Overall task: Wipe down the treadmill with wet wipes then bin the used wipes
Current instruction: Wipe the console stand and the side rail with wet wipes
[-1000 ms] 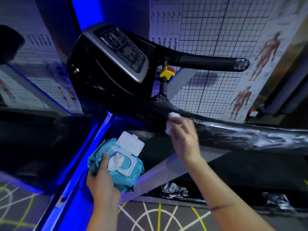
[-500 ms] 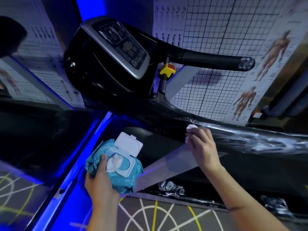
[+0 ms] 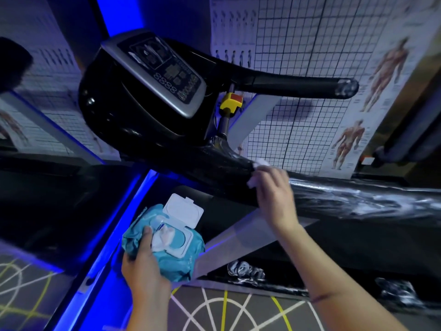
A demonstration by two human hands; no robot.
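Wiping mid-pass; only the head view to go on.

Status, my read: the wipe-down is underway and not finished. Binning hasn't started, and no bin is in frame. The treadmill [image 3: 112,115] near handrail [image 3: 353,199] shows shiny streaks out toward its free end. That could be moisture or film wrap, can't tell which. Console panel [image 3: 162,72] and far handrail [image 3: 298,86]: can't tell if they've been wiped.

Right hand [image 3: 274,194]: fingers curled round a bunched white wipe [image 3: 260,162], pressing it on the near handrail at its console end, below the yellow safety key [image 3: 230,103]. The hand is motion-blurred.

Left hand [image 3: 143,266]: gripping the teal wipes pack [image 3: 176,256] from below, with the thumb on top beside the opening. Its flip lid [image 3: 183,210] stands open and the next wipe [image 3: 163,236] pokes out. I'm holding the pack low, well apart from the rail.

Left to do: the remaining surfaces, then the used wipe goes in a bin.
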